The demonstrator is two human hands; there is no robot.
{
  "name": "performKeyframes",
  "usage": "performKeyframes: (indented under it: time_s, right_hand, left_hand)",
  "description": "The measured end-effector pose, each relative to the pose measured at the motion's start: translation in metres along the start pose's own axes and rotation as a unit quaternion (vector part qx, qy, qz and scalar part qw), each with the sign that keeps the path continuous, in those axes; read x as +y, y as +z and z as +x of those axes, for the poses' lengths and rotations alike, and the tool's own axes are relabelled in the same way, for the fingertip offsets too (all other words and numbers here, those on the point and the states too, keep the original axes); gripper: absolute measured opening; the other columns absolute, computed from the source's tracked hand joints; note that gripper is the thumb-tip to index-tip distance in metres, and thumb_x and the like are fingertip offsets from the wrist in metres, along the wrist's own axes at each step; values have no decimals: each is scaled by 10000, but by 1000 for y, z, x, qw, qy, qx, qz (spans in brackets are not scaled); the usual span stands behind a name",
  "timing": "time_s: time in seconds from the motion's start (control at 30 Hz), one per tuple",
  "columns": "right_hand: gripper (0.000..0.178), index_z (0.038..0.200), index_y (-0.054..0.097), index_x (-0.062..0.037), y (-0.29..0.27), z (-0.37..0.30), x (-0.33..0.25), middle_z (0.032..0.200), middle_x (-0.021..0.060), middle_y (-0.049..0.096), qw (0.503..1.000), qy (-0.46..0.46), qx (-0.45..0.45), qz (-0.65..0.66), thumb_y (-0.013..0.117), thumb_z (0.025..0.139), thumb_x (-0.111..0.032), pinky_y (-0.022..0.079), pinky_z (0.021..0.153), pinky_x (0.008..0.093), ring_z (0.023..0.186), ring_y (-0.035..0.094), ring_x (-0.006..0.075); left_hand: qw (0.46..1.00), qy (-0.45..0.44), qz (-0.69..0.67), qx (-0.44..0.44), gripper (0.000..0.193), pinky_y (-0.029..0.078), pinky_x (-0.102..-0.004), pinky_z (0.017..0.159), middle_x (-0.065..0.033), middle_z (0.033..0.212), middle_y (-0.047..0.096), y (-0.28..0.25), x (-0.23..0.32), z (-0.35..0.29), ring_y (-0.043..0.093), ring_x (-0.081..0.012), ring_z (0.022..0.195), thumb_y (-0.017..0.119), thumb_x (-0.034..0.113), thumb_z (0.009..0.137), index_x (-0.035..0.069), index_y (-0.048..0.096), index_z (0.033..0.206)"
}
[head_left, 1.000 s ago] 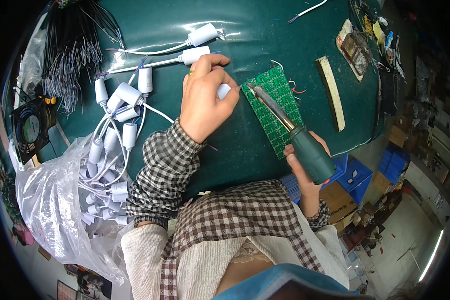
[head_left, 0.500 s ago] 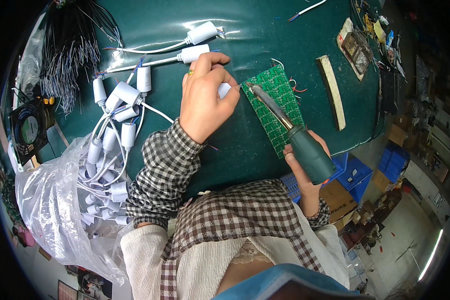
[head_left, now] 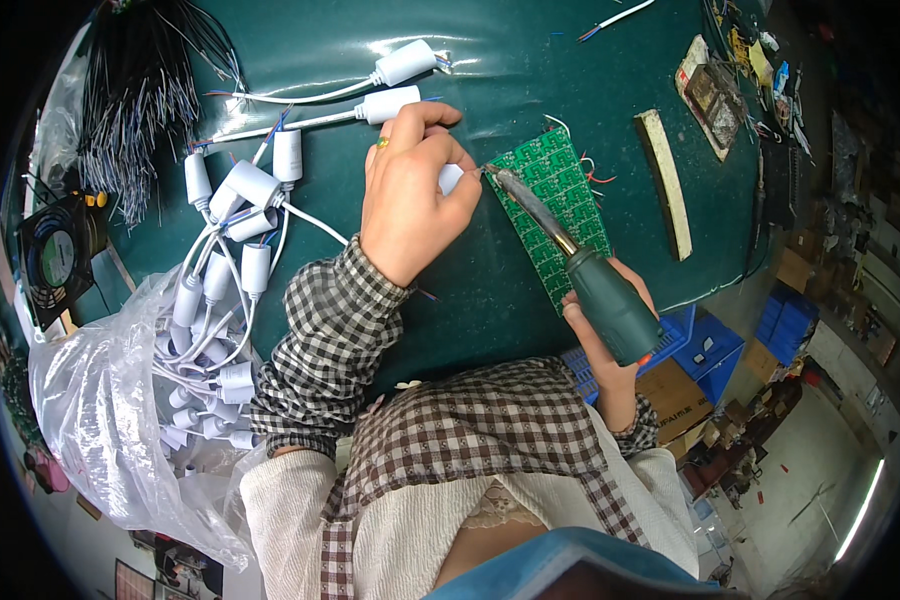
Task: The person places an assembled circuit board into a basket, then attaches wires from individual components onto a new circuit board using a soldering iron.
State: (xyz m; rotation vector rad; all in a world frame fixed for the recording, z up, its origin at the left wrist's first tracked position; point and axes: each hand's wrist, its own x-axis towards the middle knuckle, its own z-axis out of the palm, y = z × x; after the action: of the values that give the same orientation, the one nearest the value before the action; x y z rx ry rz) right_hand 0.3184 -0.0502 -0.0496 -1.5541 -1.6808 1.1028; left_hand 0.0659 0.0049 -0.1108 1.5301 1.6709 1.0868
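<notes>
My left hand (head_left: 410,200) is closed with a pinch on a white plastic cable housing (head_left: 450,178), mostly hidden by my fingers. Thin wire ends stick out of it toward the upper left edge of a green circuit board (head_left: 555,190). That board is a panel of several small repeated units, lying flat on the table. In my right hand (head_left: 610,350) is a soldering iron (head_left: 610,305) with a dark green handle. Its tip reaches over the board to the wire ends at the board's edge; whether it touches them is too small to tell.
Two white cable housings (head_left: 405,63) lie beyond my left hand. More white housings with cables (head_left: 255,185) heap at the left, partly in a clear plastic bag (head_left: 110,420). Behind them are bundled black wires (head_left: 145,90) and a fan (head_left: 55,255). A pale bar (head_left: 663,185) lies right.
The soldering iron and my right hand have shifted slightly left, bringing the tip closer to the wire ends. My left hand has stayed almost still.
</notes>
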Motion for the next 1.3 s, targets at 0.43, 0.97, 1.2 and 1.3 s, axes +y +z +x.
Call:
performKeyframes:
  time_s: [0.43,0.97,1.2,1.3]
  right_hand:
    - [480,1152,672,32,-1,7,-13,1028,146,731,987,-81,-43,-132,879,743,-108,570,793,317,857,724,231]
    - [500,1156,683,32,-2,-5,4,1060,159,718,997,-56,6,-56,889,745,-164,560,798,363,880,704,270]
    - [463,1164,675,35,-3,-7,16,1061,151,715,999,-38,11,-8,863,767,-111,555,810,361,880,698,255]
    - [463,1215,638,44,-1,-5,13,1095,158,715,997,-6,5,83,826,805,-58,565,858,364,953,710,244]
  left_hand:
    - [1000,-2,4,3,86,427,-455,913,-137,1233,605,1,1,0,574,-340,1127,725,82,745,12,699,788]
    - [1000,-3,3,1,90,420,-457,927,-137,1238,607,1,0,0,570,-344,1137,715,89,754,12,702,800]
    - [1000,-2,10,2,98,418,-458,935,-137,1239,605,1,1,-1,569,-341,1136,720,89,761,7,702,811]
    - [1000,-1,15,1,97,418,-459,939,-139,1240,604,1,1,-1,568,-340,1135,721,88,764,5,702,812]
